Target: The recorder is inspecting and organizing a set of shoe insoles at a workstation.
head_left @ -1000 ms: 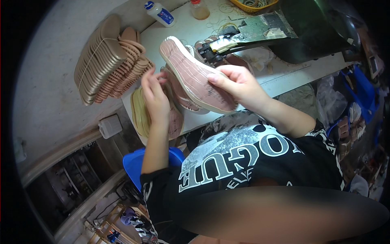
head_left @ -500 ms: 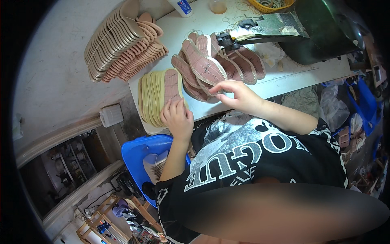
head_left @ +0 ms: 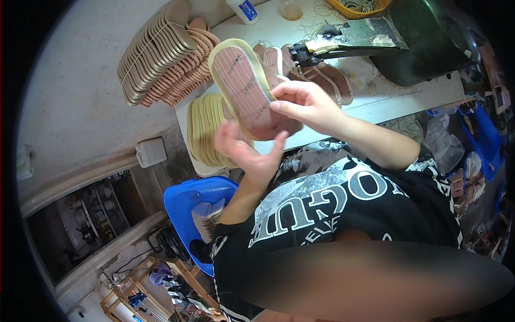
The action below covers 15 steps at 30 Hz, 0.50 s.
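My right hand (head_left: 311,104) pinches the right edge of a pink insole (head_left: 241,80) between thumb and fingers. Thin lines run along its face and a yellow-green rim goes round it. The insole is held up, tilted, above the table. Just below it is my left hand (head_left: 252,154), fingers spread, slightly blurred, holding nothing. Behind that hand stands a row of yellow-green insoles (head_left: 201,131), partly covered. Past the held insole lies a pile of pink soles with pale stitched edges (head_left: 335,80), partly hidden by my right hand.
A sewing machine (head_left: 365,40) occupies the table's far right. Bundled beige soles (head_left: 155,59) lean against the wall at left. A white bottle (head_left: 242,11), a cup (head_left: 291,9) and a yellow basket (head_left: 357,9) stand at the back. A blue bin (head_left: 182,196) sits below the table.
An insole has come off the yellow-green row and up into my right hand, which earlier hovered over the pink pile. My left hand has left the row and opened, moving right.
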{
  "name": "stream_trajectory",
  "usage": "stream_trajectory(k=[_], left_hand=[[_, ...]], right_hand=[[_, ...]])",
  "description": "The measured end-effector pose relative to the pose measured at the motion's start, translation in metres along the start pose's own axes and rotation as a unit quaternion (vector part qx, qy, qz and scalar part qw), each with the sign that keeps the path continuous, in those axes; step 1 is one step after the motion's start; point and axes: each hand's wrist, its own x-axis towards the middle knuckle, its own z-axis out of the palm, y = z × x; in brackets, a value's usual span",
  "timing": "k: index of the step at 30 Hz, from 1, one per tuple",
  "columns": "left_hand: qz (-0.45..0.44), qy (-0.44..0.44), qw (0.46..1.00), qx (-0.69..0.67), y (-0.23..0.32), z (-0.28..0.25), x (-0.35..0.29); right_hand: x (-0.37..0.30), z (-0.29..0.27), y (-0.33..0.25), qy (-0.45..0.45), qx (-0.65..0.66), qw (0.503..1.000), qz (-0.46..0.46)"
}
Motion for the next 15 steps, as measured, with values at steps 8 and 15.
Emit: stream_trajectory(k=[8, 15], left_hand=[[-0.373, -0.11, 0.801, -0.455, 0.006, 0.026, 0.069], [-0.347, -0.16, 0.775, -0.504, 0.02, 0.046, 0.069]], right_hand=[[-0.016, -0.031, -0.026, -0.142, 0.177, 0.966, 0.124], [-0.013, -0.049, -0.015, -0.141, 0.073, 0.98, 0.118]])
